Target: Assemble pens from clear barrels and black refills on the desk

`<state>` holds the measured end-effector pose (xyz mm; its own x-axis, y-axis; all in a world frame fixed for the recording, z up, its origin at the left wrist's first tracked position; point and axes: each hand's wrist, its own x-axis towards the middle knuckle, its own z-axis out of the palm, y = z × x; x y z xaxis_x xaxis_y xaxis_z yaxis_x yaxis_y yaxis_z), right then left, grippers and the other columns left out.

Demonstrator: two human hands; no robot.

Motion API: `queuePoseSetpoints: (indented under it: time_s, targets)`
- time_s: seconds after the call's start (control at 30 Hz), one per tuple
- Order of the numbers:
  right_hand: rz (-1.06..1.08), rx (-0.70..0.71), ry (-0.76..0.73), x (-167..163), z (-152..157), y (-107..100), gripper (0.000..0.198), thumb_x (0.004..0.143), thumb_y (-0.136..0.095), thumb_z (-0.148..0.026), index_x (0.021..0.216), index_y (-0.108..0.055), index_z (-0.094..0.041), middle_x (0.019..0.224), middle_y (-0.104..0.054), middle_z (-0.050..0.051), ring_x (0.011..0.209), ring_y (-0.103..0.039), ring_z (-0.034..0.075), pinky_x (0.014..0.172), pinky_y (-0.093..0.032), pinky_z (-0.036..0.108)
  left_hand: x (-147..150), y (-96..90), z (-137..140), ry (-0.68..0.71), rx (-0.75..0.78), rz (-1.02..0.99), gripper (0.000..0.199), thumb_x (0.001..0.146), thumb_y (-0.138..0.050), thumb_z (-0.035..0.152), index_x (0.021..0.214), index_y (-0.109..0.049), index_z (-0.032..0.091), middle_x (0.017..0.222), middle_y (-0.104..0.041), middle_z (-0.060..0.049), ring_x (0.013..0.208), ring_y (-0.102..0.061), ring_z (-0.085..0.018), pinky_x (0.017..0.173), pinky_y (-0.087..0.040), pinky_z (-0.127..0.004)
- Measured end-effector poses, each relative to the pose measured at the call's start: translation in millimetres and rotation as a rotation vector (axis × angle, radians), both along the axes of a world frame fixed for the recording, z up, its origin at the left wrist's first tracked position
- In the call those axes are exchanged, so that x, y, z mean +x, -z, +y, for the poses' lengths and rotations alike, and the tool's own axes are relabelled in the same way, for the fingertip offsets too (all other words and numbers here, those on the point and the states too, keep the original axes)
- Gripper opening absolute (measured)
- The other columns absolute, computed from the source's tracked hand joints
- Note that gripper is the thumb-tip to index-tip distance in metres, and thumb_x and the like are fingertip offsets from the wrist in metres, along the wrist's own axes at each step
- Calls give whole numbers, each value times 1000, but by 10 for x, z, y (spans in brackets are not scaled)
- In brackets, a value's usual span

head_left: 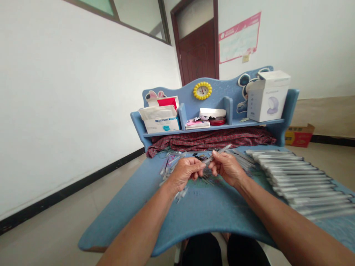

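Observation:
Between my two hands, above the blue desk (210, 218), is a slim translucent pen (225, 148), tilted up toward the right. My left hand (187, 171) pinches its lower left end with thumb and forefinger. My right hand (227, 166) grips it farther up, the tapered end sticking out beyond the fingers. Beneath and behind my hands lie small dark parts (200, 157) and thin sticks, partly hidden. Loose clear pen parts (181, 194) are scattered by my left hand. Clear tubes (244, 159) lie past my right hand.
A long row of pens (302, 181) covers the right side of the desk. Along the back, a folded checked cloth (210, 139) lies under a blue shelf (235, 122). The shelf carries a white box (268, 96), an open carton (162, 123) and small items.

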<state>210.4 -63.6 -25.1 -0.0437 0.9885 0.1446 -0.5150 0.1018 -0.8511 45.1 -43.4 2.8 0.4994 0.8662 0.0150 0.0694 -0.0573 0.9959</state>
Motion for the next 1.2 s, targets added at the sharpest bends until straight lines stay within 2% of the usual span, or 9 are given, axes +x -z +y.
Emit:
queuePoseSetpoints:
  time_s: [0.13,0.23,0.5,0.67,0.77,0.9,1.03,1.2]
  targets:
    - [2,-1,-5,3,4,4,34,69,-69,-44,59,-55,-14,53,-67,4,32,-54,10,32,-39,19,5,-10,-6,83,-92,32,41,74,-58,50,68,-63,10,51,-60,-5,36,-45,-7,39,-28,-20]
    - [-5,2,-10,-1,0,4,34,69,-69,-44,60,-55,-14,53,-67,4,32,-54,10,32,-39,19,4,-10,-10,103,-74,28,35,73,-61,46,66,-62,11,50,-59,-4,36,-44,-6,39,-28,-19]
    - [-13,-3,1,-8,-10,-6,33,69,-69,-43,61,-56,-14,53,-67,4,33,-53,9,34,-39,19,22,-17,-45,-14,105,94,26,64,-70,36,61,-59,13,47,-55,1,39,-41,-5,40,-26,-19]
    - [-16,-3,10,-2,-12,-8,32,70,-69,-42,61,-56,-14,53,-67,4,32,-53,9,33,-39,19,39,-27,-64,-58,143,117,28,61,-73,36,64,-58,13,47,-54,2,39,-42,-5,40,-27,-18]
    - [-11,3,12,0,-9,-7,33,70,-69,-43,60,-56,-14,52,-66,3,32,-53,10,32,-38,19,29,-19,-43,-21,94,98,34,66,-68,44,65,-59,12,48,-56,0,37,-42,-6,40,-27,-19]
    - [-3,9,10,4,-3,-4,34,69,-69,-44,60,-56,-14,52,-66,3,32,-53,10,32,-38,19,11,-7,-13,46,-53,45,46,74,-55,56,67,-62,10,49,-59,-5,35,-44,-7,38,-27,-20]
    - [-4,6,11,6,-2,-4,34,70,-69,-44,58,-56,-14,52,-66,3,32,-53,10,31,-38,19,4,-1,-4,87,-94,16,39,73,-59,49,68,-62,11,50,-60,-5,36,-45,-6,38,-27,-19]
    - [-8,1,9,-1,-12,-13,35,69,-69,-44,57,-55,-15,52,-67,4,31,-52,9,31,-38,19,4,-1,-8,55,-32,23,32,70,-65,43,65,-60,12,49,-58,-1,37,-42,-5,39,-27,-19]
